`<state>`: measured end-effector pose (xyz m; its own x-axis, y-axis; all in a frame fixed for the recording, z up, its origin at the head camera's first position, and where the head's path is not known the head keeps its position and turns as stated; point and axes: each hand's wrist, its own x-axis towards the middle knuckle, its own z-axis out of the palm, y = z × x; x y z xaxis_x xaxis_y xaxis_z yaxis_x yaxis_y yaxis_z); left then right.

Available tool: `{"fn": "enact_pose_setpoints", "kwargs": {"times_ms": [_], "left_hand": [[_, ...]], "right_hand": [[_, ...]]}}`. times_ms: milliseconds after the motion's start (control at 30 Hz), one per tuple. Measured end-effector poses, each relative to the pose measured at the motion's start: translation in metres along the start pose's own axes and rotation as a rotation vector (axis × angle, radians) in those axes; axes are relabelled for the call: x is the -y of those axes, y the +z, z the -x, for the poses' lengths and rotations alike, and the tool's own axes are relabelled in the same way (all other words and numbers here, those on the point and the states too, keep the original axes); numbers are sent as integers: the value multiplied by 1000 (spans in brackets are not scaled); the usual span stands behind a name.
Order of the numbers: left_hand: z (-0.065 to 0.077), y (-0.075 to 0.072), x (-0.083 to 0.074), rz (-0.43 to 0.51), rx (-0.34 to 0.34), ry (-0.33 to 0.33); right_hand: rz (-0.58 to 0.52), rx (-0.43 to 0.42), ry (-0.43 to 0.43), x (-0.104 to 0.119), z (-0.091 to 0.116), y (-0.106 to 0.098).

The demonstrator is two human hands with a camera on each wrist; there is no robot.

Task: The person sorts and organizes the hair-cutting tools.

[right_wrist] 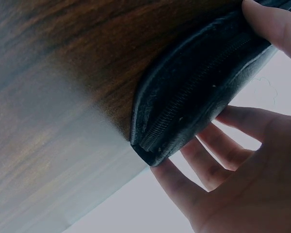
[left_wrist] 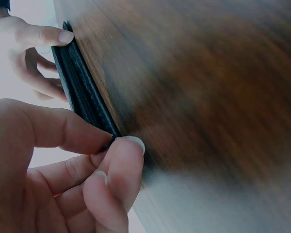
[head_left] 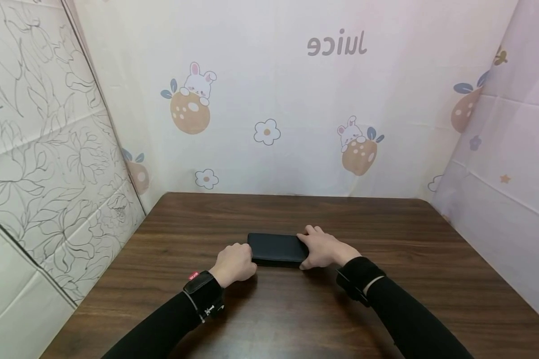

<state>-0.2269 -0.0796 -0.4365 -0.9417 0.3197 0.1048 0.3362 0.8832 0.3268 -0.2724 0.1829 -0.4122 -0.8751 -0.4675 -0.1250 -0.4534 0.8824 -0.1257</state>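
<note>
A black zipper wallet [head_left: 276, 248] lies flat on the brown wooden table, its long side toward me. At its left end, my left hand [head_left: 234, 263] has its fingers curled. In the left wrist view, the thumb and index finger of that hand [left_wrist: 68, 170] pinch the wallet's corner at the end of the zipper [left_wrist: 85, 99]; the pinched bit is mostly hidden. My right hand [head_left: 323, 248] grips the right end, thumb on the near edge and fingers at the far side. The right wrist view shows zipper teeth [right_wrist: 169, 114] running along the wallet's edge, closed.
The wooden table [head_left: 197, 214] reaches back to a pale printed curtain [head_left: 274, 89]. Curtains also hang along the left and right sides. Each wrist wears a black strap [head_left: 204, 294] over a black sleeve.
</note>
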Motion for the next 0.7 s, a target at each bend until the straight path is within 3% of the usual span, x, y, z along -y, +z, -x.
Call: {"fn": "enact_pose_setpoints", "kwargs": {"times_ms": [700], "left_hand": [[-4, -3, 6, 1, 17, 1]], "right_hand": [[-3, -6, 1, 0, 0, 1]]}}
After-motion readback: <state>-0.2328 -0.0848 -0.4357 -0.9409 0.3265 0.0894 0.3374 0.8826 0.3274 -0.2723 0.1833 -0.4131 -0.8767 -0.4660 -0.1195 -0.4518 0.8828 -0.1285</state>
